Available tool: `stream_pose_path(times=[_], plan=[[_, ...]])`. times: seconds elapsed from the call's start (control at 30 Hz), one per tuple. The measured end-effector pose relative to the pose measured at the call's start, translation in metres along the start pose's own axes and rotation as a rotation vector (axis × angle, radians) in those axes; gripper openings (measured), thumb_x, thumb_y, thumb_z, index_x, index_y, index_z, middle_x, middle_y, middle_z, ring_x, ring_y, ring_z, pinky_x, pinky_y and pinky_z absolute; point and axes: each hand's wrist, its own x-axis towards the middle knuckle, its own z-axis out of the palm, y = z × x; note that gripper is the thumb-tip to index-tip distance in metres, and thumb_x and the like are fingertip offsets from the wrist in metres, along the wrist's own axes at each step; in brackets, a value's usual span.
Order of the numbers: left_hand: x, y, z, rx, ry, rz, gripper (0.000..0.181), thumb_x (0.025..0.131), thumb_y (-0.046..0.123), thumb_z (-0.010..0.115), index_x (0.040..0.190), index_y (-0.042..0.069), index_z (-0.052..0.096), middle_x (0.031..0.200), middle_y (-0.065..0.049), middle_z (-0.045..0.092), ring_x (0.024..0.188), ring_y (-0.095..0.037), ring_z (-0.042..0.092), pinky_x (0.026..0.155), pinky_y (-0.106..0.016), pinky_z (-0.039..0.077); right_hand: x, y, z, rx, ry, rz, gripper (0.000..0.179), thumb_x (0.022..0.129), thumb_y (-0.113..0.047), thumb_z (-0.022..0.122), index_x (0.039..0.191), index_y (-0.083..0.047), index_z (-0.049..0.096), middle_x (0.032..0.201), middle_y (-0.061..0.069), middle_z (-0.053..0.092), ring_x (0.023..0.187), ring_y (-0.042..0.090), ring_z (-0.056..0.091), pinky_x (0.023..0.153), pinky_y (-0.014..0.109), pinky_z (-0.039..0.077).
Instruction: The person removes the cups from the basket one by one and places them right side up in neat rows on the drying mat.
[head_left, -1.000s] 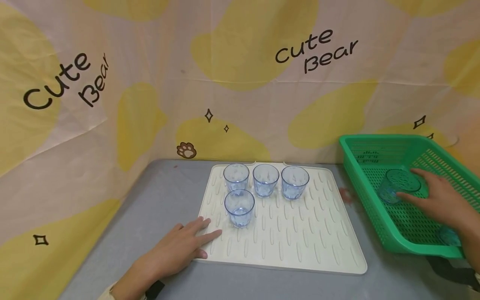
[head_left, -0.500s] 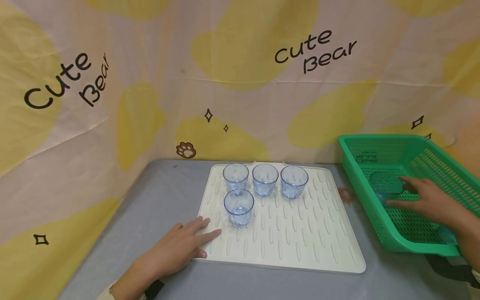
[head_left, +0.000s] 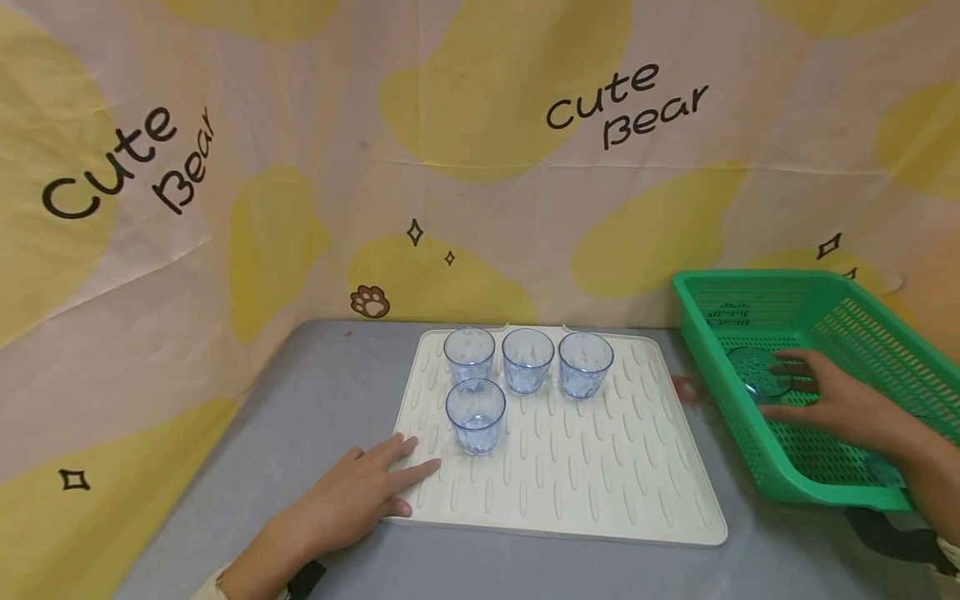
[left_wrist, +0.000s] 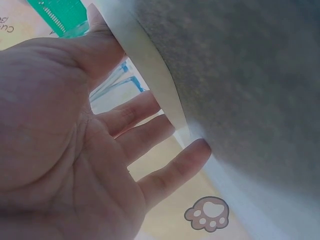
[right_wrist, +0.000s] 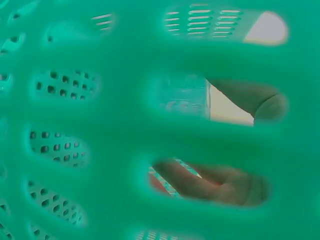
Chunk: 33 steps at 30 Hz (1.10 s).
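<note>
Head cam: my R grip (head_left: 843,404), clamped on glass (head_left: 756,375), has shifted twd. L edge of basket (head_left: 847,496); glass not yet out.

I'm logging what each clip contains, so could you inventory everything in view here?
Table: one, grey, foreground
Mat: one, off-white, on the table
Basket: one, green, right of the mat
Glasses: four, clear blue, on the mat
More glasses: at least two, clear teal, in the basket
Backdrop: one, pinkish with yellow patches, behind and left
Wrist straps: two, black, one per wrist
Left hand: one, bare, on the mat's left edge
Right hand: one, bare, in the basket, fingers around a glass
</note>
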Motion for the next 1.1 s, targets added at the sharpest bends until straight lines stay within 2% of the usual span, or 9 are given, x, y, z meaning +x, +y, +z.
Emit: stream_pose_path(times=[0.13,0.3,0.5,0.6,0.77,0.83,1.1], plan=[[0.0008,-0.0012,0.0005,-0.024,-0.007,-0.003,0.058,0.089,0.037,0.068,0.144,0.038,0.051,0.149,-0.01,0.051,0.135,-0.03,0.05,0.088,-0.047,0.044,0.0012,-0.0007,0.0006,-0.022,-0.011,0.005,0.09,0.094,-0.025,0.069,0.149,0.016,0.01,0.14,0.046,0.033,0.119,0.066,0.038,0.086,0.065,0.046],[0.0009,-0.0011,-0.0001,-0.043,-0.02,-0.016,0.058,0.089,0.036,0.069,0.144,0.038,0.051,0.15,-0.011,0.05,0.136,-0.03,0.049,0.089,-0.048,0.043,0.0027,-0.0016,0.0012,-0.086,-0.006,-0.002,0.084,0.094,-0.028,0.07,0.147,0.016,0.022,0.132,0.043,0.043,0.115,0.059,0.047,0.081,0.057,0.05],[0.0022,-0.0008,-0.0001,-0.069,-0.048,-0.036,0.059,0.089,0.036,0.069,0.145,0.039,0.05,0.152,-0.01,0.048,0.136,-0.031,0.048,0.091,-0.05,0.042,0.0019,-0.0011,0.0008,-0.071,-0.036,0.023,0.086,0.096,-0.031,0.066,0.148,0.017,0.017,0.14,0.046,0.035,0.122,0.061,0.039,0.087,0.064,0.044],[0.0025,-0.0012,0.001,-0.058,-0.036,-0.024,0.059,0.089,0.036,0.069,0.145,0.039,0.05,0.151,-0.009,0.049,0.136,-0.03,0.048,0.091,-0.049,0.042,0.0012,-0.0006,0.0011,-0.07,-0.039,0.021,0.088,0.095,-0.029,0.067,0.149,0.017,0.016,0.142,0.046,0.033,0.124,0.062,0.037,0.089,0.066,0.042],[0.0005,-0.0025,0.0024,-0.017,0.002,0.01,0.059,0.088,0.038,0.069,0.145,0.039,0.05,0.149,-0.009,0.051,0.134,-0.028,0.05,0.087,-0.044,0.042,0.0013,0.0001,0.0015,-0.089,-0.033,0.0,0.087,0.093,-0.026,0.071,0.148,0.018,0.019,0.141,0.045,0.037,0.122,0.062,0.041,0.087,0.064,0.045],[0.0001,-0.0027,0.0023,-0.015,0.009,0.013,0.059,0.088,0.038,0.069,0.145,0.039,0.05,0.149,-0.009,0.051,0.133,-0.027,0.051,0.086,-0.043,0.041,0.0009,0.0008,0.0011,-0.095,-0.033,0.008,0.087,0.092,-0.028,0.071,0.147,0.018,0.021,0.14,0.045,0.038,0.121,0.061,0.043,0.086,0.06,0.048],[-0.0009,-0.004,0.0018,-0.014,0.017,0.02,0.06,0.089,0.037,0.069,0.145,0.04,0.049,0.149,-0.008,0.051,0.134,-0.027,0.051,0.085,-0.042,0.041,-0.0014,0.0012,0.0021,-0.099,-0.011,0.034,0.089,0.09,-0.033,0.073,0.143,0.019,0.026,0.138,0.046,0.04,0.12,0.061,0.044,0.085,0.058,0.049]])
